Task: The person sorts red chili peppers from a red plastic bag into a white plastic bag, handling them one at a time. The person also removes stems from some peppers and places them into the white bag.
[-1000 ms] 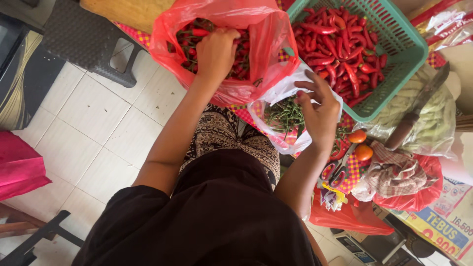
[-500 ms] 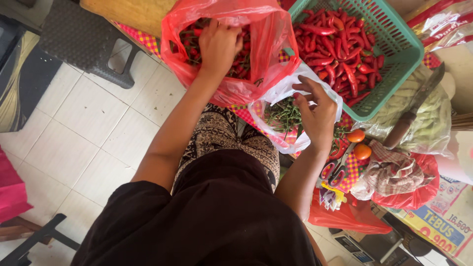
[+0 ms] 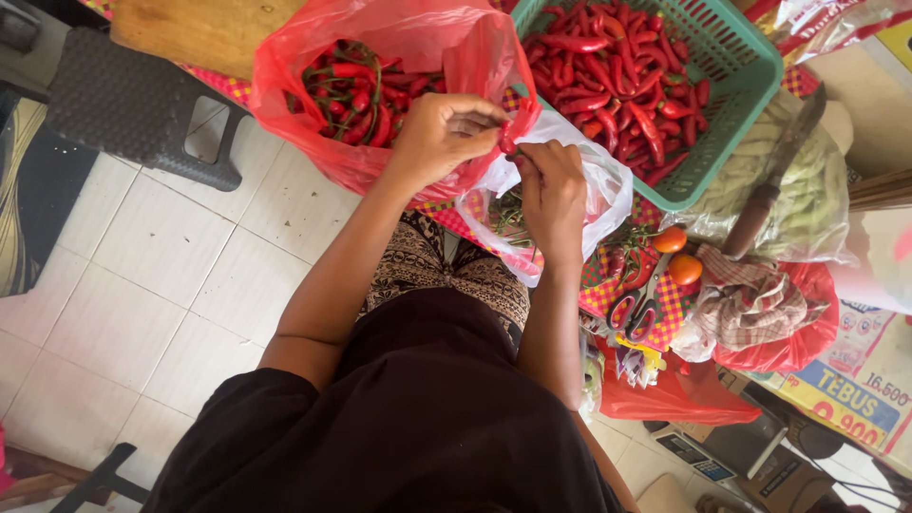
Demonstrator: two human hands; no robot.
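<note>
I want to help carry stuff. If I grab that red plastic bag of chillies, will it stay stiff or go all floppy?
The red plastic bag would probably go floppy: its thin film is creased and slumps around the chillies. It looks fairly full, so it may sag when lifted. Its mouth gapes open, so chillies could spill if it tips.

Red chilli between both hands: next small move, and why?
Probably pull the stem off and let it fall into the clear bag. The left hand and right hand pinch one red chilli right over that bag's mouth, where green stems already lie. The green basket beside it holds red chillies.
</note>
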